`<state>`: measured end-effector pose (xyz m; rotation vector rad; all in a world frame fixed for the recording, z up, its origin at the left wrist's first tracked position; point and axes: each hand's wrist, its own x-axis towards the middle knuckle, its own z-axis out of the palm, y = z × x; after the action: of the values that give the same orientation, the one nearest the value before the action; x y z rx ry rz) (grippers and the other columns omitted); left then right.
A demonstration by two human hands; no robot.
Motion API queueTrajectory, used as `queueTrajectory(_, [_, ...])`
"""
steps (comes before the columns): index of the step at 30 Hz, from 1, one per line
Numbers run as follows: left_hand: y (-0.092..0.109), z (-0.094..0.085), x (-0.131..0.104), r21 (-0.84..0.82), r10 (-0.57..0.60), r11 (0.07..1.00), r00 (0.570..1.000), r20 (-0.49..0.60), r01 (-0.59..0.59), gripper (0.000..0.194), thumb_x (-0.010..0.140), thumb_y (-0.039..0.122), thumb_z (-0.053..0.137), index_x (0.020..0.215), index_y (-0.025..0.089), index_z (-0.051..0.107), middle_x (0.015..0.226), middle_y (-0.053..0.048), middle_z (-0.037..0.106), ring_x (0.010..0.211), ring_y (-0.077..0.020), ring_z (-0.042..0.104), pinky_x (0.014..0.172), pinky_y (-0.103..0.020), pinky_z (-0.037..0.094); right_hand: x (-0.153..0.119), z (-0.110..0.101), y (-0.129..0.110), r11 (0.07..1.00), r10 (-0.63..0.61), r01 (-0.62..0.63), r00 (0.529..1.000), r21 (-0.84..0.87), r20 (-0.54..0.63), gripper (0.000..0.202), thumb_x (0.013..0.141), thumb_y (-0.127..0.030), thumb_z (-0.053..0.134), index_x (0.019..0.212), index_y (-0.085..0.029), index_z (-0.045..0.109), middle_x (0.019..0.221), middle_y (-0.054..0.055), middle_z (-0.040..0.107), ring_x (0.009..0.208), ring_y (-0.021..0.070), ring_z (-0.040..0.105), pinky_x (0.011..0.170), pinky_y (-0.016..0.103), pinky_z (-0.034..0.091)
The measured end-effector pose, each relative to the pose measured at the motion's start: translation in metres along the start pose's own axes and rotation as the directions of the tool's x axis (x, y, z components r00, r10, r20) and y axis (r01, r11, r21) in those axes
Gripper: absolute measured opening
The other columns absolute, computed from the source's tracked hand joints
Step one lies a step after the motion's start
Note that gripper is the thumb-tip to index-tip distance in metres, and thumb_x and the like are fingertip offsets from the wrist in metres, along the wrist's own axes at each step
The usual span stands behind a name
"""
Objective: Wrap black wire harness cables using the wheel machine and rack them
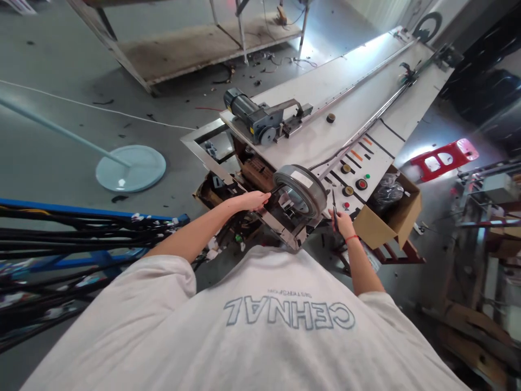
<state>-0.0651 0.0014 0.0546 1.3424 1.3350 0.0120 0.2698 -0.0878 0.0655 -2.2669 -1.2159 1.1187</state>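
Observation:
My left hand [257,200] is closed in a pinch at the left side of a thick dark ring [319,191], which stands at the near end of a long white workbench [366,87]. A thin dark strand [277,189] runs from its fingertips towards the ring. To the right of the ring, my right hand [344,225] is wrapped around the dark handles of what look like scissors [334,205], with the narrow tip pointing away from me. A pale label shows on the ring's upper face.
A motor [244,106] with a bracket sits on the bench's left edge. Tape rolls [348,191] and buttons [361,184] line its right side. An open cardboard box [401,212] stands at right. Black cables hang on a blue rack [93,206] at left, near a round pale base [142,174].

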Motion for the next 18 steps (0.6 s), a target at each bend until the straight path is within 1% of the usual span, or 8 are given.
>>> queueTrajectory(3, [-0.008,0.004,-0.009,-0.235,-0.030,0.971,0.996,0.079,0.047,0.056,0.088,0.061,0.051,0.052,0.021,0.037,0.043,0.003,0.030,0.036,-0.0088,0.024,0.041,-0.025,0.022,0.023,-0.020,-0.022,0.955,-0.121,0.052,0.967,-0.293,-0.222,0.025,0.079,-0.037,0.064,0.064,-0.019,0.055,0.065,0.005,0.061,0.072,0.0199,0.060,0.071,0.029,0.045])
queueTrajectory(5, [-0.013,0.004,-0.019,-0.367,-0.007,0.927,0.980,0.201,0.081,0.058,0.087,0.064,0.051,0.052,0.020,0.035,0.044,0.005,0.023,0.037,-0.0075,0.017,0.040,-0.024,0.017,0.014,-0.023,-0.039,0.957,-0.231,0.181,0.948,-0.227,-0.217,0.032,0.086,-0.042,0.056,0.064,-0.018,0.057,0.064,0.004,0.060,0.068,0.0174,0.058,0.068,0.028,0.045])
queueTrajectory(7, [-0.019,0.006,-0.029,-0.455,0.042,0.879,0.930,0.365,0.139,0.058,0.089,0.064,0.048,0.053,0.020,0.036,0.046,0.006,0.019,0.038,-0.0071,0.014,0.038,-0.023,0.015,-0.008,-0.009,-0.054,0.958,-0.287,0.287,0.957,-0.006,0.038,0.048,0.090,-0.055,0.048,0.060,-0.017,0.057,0.053,0.002,0.054,0.053,0.0133,0.051,0.057,0.026,0.041])
queueTrajectory(10, [-0.031,0.014,-0.045,-0.499,0.133,0.844,0.824,0.550,0.197,0.058,0.092,0.063,0.040,0.053,0.020,0.036,0.046,0.005,0.019,0.037,-0.0080,0.015,0.036,-0.022,0.018,-0.031,0.041,-0.073,0.925,-0.332,0.165,0.792,0.343,0.512,0.053,0.086,-0.066,0.048,0.076,-0.017,0.064,0.046,-0.004,0.044,0.040,0.0086,0.036,0.044,0.022,0.028])
queueTrajectory(12, [-0.039,0.023,-0.053,-0.479,0.173,0.861,0.788,0.591,0.170,0.058,0.094,0.063,0.037,0.056,0.019,0.042,0.045,0.002,0.031,0.038,-0.0097,0.028,0.038,-0.023,0.030,-0.029,0.079,-0.084,0.880,-0.321,0.001,0.738,0.475,0.593,0.048,0.083,-0.065,0.052,0.090,-0.018,0.062,0.045,-0.008,0.039,0.038,0.0067,0.029,0.041,0.020,0.021])
queueTrajectory(15, [-0.044,0.038,-0.053,-0.423,0.224,0.906,0.861,0.457,-0.011,0.043,0.095,0.053,0.042,0.080,0.016,0.059,0.069,-0.005,0.062,0.059,-0.0150,0.057,0.054,-0.023,0.047,-0.012,0.120,-0.096,0.805,-0.294,-0.067,0.818,0.589,0.495,0.039,0.079,-0.058,0.061,0.084,-0.019,0.056,0.045,-0.010,0.039,0.037,0.0052,0.029,0.040,0.019,0.018])
queueTrajectory(17, [-0.043,0.048,-0.047,-0.314,0.304,0.921,0.929,0.210,-0.230,0.025,0.091,0.036,0.050,0.099,0.015,0.061,0.092,-0.007,0.069,0.079,-0.0185,0.065,0.067,-0.025,0.051,-0.009,0.134,-0.099,0.809,-0.303,0.028,0.876,0.587,0.375,0.038,0.078,-0.055,0.063,0.079,-0.019,0.052,0.046,-0.009,0.042,0.038,0.0055,0.033,0.040,0.019,0.022])
queueTrajectory(18, [-0.041,0.053,-0.043,-0.222,0.355,0.916,0.933,0.060,-0.334,0.021,0.086,0.026,0.052,0.102,0.015,0.061,0.097,-0.008,0.070,0.086,-0.0200,0.065,0.074,-0.027,0.051,-0.012,0.138,-0.098,0.824,-0.305,0.080,0.896,0.560,0.322,0.038,0.079,-0.056,0.062,0.078,-0.020,0.051,0.045,-0.009,0.043,0.038,0.0059,0.035,0.040,0.020,0.024])
